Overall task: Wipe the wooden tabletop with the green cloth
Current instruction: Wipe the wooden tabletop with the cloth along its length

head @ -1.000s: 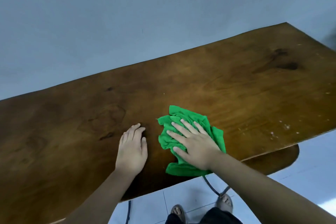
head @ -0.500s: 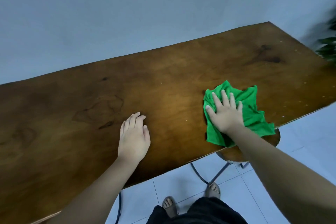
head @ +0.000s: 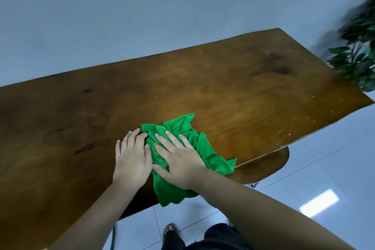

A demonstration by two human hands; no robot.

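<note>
Green cloth (head: pixel 182 148) front and centre, bunched and wrinkled on the wooden surface (head: pixel 233 91), sitting right at the near edge with its lower flap hanging off over the white tiled floor (head: pixel 334 168). The right hand (head: pixel 178 160) is flat on top of it, palm down, fingers spread wide and pressing the fabric onto the wood: an open, flat grip, nothing pinched or curled around. The left hand (head: pixel 132 158) lies palm down on the bare wood just beside the cloth, fingers together and straight, its thumb side touching the cloth's left edge, and it has hold of nothing. Both forearms reach in from the bottom of the view. The surface itself is dark brown with knots and grain marks, and there are small pale specks scattered toward its right end and near edge. Off the far right corner, a leafy green plant (head: pixel 357 59) shows, blurred. Under the near right edge a rounded wooden seat (head: pixel 263 166) pokes out from beneath the surface. Down at the bottom, dark clothing and one foot (head: pixel 170 229) on the tiles. A plain pale wall (head: pixel 142 10) runs behind the surface.
</note>
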